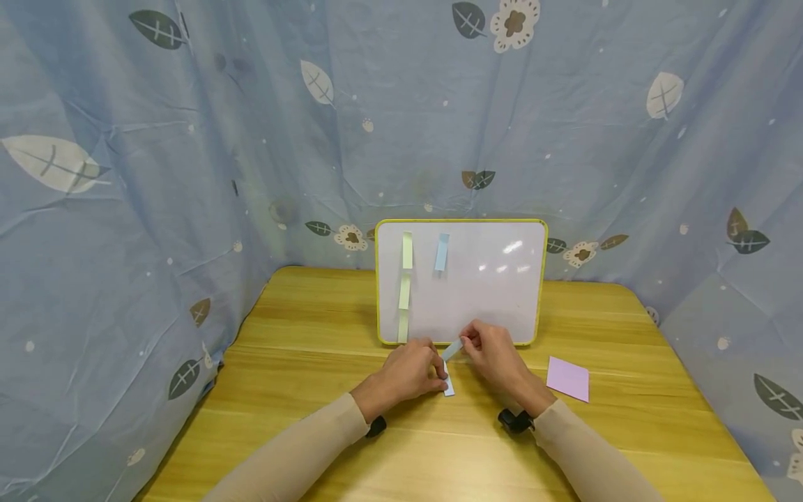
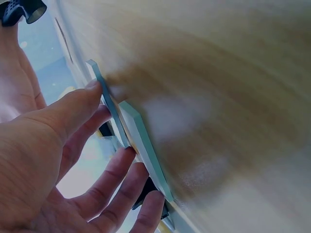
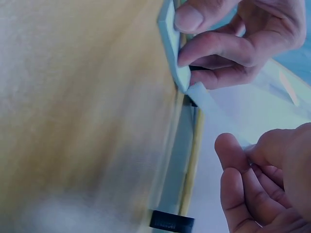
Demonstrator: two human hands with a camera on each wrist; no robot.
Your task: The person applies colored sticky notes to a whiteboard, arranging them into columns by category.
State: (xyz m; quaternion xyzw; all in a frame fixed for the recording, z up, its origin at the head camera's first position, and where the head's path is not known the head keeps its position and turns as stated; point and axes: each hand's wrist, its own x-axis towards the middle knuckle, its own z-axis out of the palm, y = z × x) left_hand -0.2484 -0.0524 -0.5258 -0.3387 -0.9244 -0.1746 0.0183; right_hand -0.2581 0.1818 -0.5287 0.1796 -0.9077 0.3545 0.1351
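Note:
My left hand (image 1: 404, 369) holds a narrow pad of pale blue sticky notes (image 1: 449, 390) against the table between thumb and fingers. In the right wrist view, the pad (image 3: 170, 48) stands out as a thick block. From its far end a single blue sticky strip (image 1: 452, 348) slants up to my right hand (image 1: 494, 355), whose thumb and finger pinch the other end. That strip (image 3: 216, 109) still meets the pad's end. Two pale blue-green slabs (image 2: 146, 145) appear beside the left fingers in the left wrist view; how they join is unclear.
Behind the hands stands a yellow-framed whiteboard (image 1: 483, 300). Down its left side runs a column of three pale green strips (image 1: 404, 291), with one blue strip (image 1: 442, 252) at the top beside them. A purple square note pad (image 1: 568, 380) lies right on the wooden table (image 1: 314, 314). Curtains (image 1: 401, 139) surround it.

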